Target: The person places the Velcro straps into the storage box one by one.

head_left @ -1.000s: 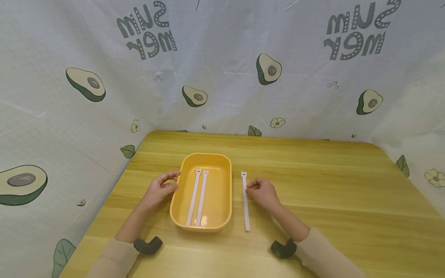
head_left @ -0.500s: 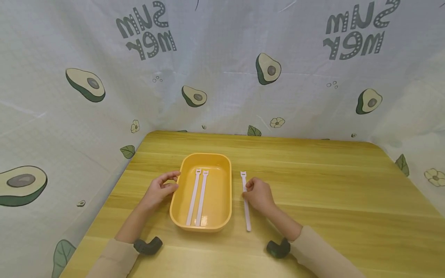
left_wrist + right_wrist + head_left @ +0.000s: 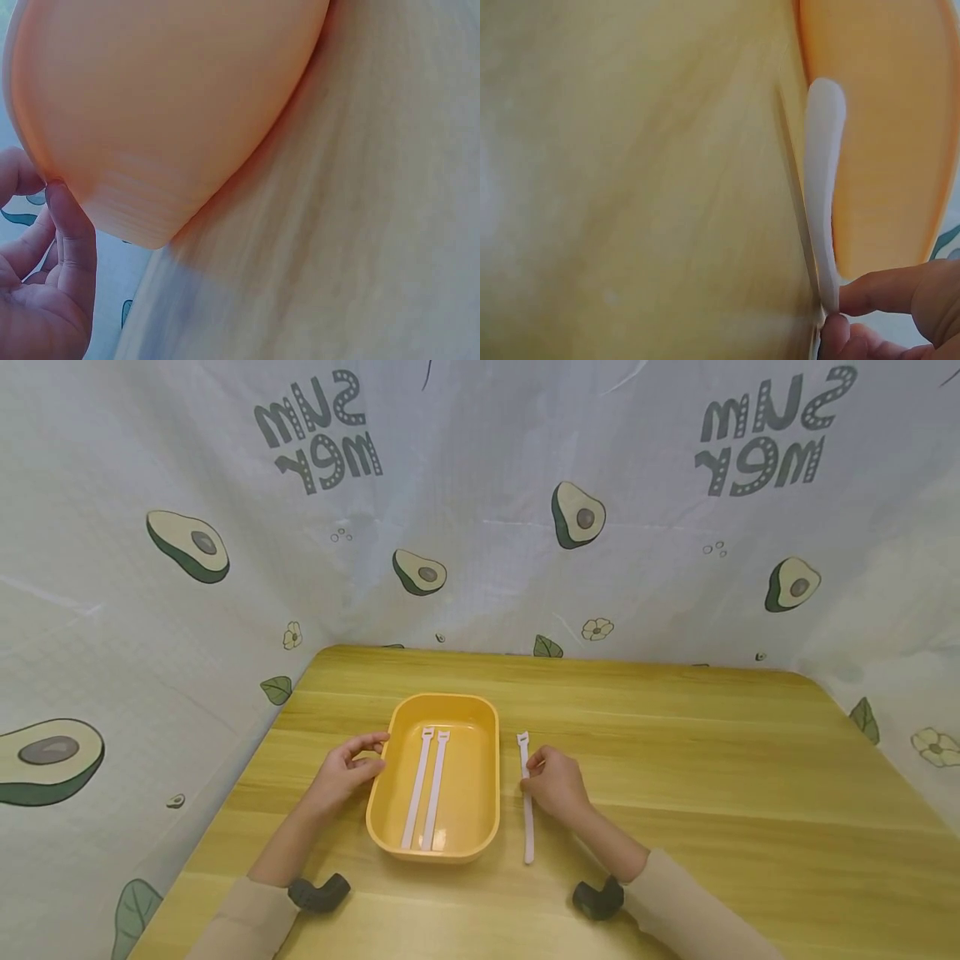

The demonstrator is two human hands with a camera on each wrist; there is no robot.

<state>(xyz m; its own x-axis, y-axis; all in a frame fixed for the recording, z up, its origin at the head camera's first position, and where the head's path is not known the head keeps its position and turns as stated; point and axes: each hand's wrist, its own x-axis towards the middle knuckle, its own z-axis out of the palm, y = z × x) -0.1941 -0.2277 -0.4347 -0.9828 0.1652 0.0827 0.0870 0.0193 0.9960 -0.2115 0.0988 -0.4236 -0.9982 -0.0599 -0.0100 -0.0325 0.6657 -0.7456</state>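
Observation:
A yellow tray [image 3: 480, 842] stands on the table, with two white hook-and-loop cable ties [image 3: 417, 789] lying side by side in it. At its left rim is my left hand [image 3: 335, 781]; in the left wrist view the thumb [image 3: 73, 232] and index finger pinch that rim. To the right of the tray, my right hand [image 3: 558, 783] pinches a third white cable tie [image 3: 528, 831] near its middle. The slotted head points away from me. In the right wrist view this tie's rounded tail [image 3: 823, 142] rises off the wood, above its shadow.
The wood-patterned table [image 3: 712, 793] extends well to the right of the tray. A pale curtain [image 3: 495, 460] printed with avocados hangs close behind it and along both sides. Each wrist has a black device [image 3: 320, 893] strapped on.
My right hand has moved slightly left and taken hold of the loose cable tie, which has shifted and tilted a little. My left hand and the tray have stayed in place.

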